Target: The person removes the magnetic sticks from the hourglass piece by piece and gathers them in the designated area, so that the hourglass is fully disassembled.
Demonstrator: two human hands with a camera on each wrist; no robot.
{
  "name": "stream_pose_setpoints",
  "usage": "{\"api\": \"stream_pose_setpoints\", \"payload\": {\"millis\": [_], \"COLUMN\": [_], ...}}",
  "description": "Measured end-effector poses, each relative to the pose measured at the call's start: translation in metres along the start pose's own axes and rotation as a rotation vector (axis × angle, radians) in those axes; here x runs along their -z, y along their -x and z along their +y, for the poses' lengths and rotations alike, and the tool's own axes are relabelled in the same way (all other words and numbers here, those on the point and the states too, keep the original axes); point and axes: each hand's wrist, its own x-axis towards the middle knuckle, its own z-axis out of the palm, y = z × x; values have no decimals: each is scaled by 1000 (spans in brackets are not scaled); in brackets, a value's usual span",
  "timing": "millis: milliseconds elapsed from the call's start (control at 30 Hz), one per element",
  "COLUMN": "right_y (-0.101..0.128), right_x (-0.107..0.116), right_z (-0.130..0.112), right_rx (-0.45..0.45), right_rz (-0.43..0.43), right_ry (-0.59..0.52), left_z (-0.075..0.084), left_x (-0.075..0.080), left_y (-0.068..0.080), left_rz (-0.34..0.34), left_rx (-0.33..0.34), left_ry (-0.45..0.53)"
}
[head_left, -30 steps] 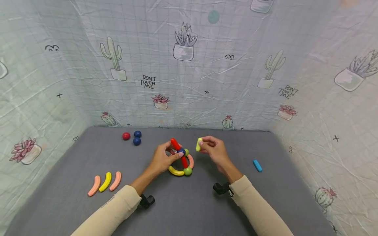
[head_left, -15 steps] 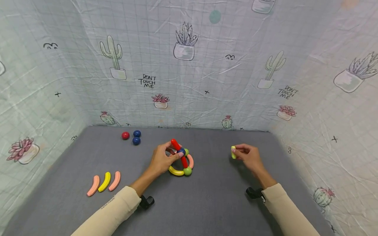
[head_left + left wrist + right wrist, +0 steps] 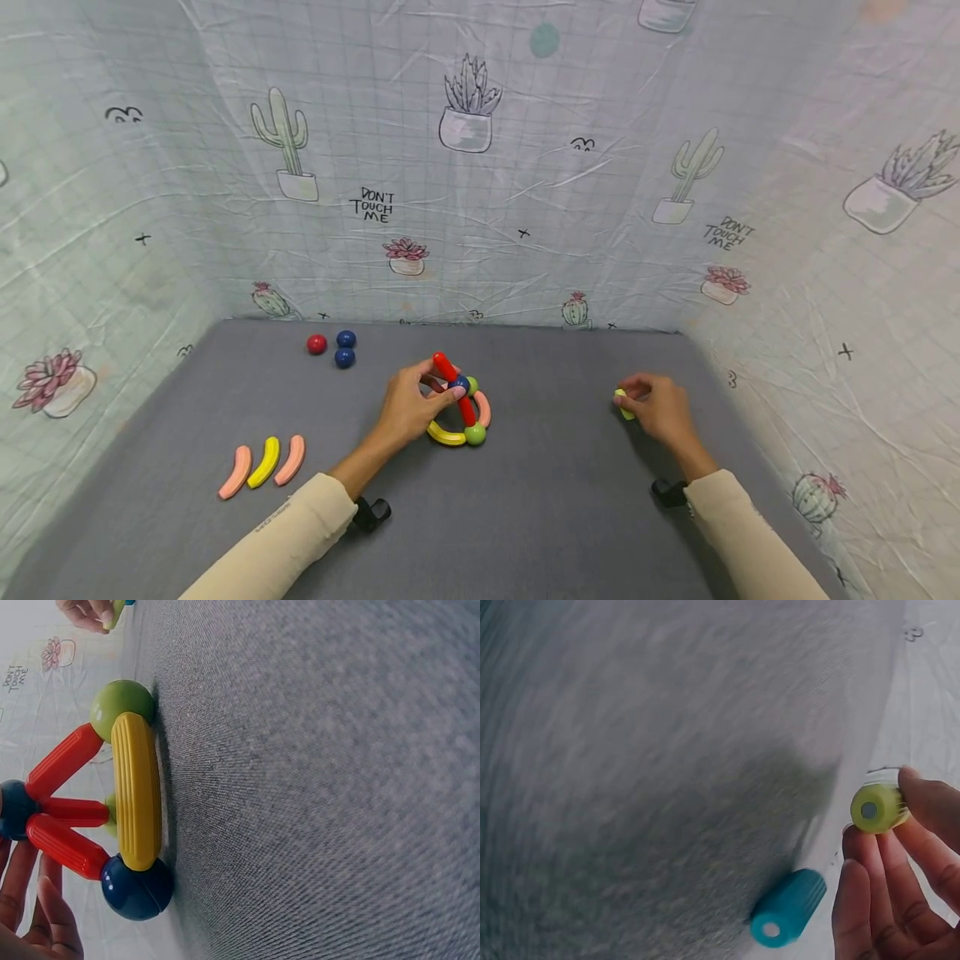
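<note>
my right hand (image 3: 660, 406) pinches a small yellow-green stick (image 3: 877, 808) low over the grey mat (image 3: 555, 500), near a blue stick (image 3: 789, 907). it looks light, hard and smooth, so i hold its sides. my left hand (image 3: 408, 406) grips the ball-and-stick toy (image 3: 459, 410) mid-mat by its red sticks.

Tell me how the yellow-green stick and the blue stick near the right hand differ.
The yellow-green stick is pinched in the right hand, off the mat; the blue stick lies loose on the grey mat, untouched. The yellow-green stick points its end at the wrist camera; the blue stick lies slanted. Both are short round sticks with a grey disc at the end.
</note>
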Motion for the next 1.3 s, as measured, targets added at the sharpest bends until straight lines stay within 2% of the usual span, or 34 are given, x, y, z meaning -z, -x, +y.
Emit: {"api": "stream_pose_setpoints", "payload": {"millis": [233,367,467,600,733,1000,1167,1300], "right_y": [3,2,1,-3,-3,0,0,-2], "right_x": [-3,-8,-16,-31,-41,-63,-77,-86], "right_z": [4,-1,-15,-46,-89,-176,-210,-225], "right_rx": [-5,18,72,172,271,433,525,535], "right_rz": [-60,-30,22,78,101,9,-13,-9], "right_ry": [97,129,114,20,-97,-304,-337,-376], "left_z": [-1,-1,-1,-1,-1,-1,2,0], "left_x": [-1,-1,-1,-2,-2,-2,-2,-3], "left_y": [1,1,1,1,1,3,4,3], "left_rz": [17,24,36,53,59,85,123,138], "left_rx": [-32,-53,-61,-89,-127,-183,-249,-266], "left_ry": [-30,-55,-85,-141,-179,-230,-277,-284]}}
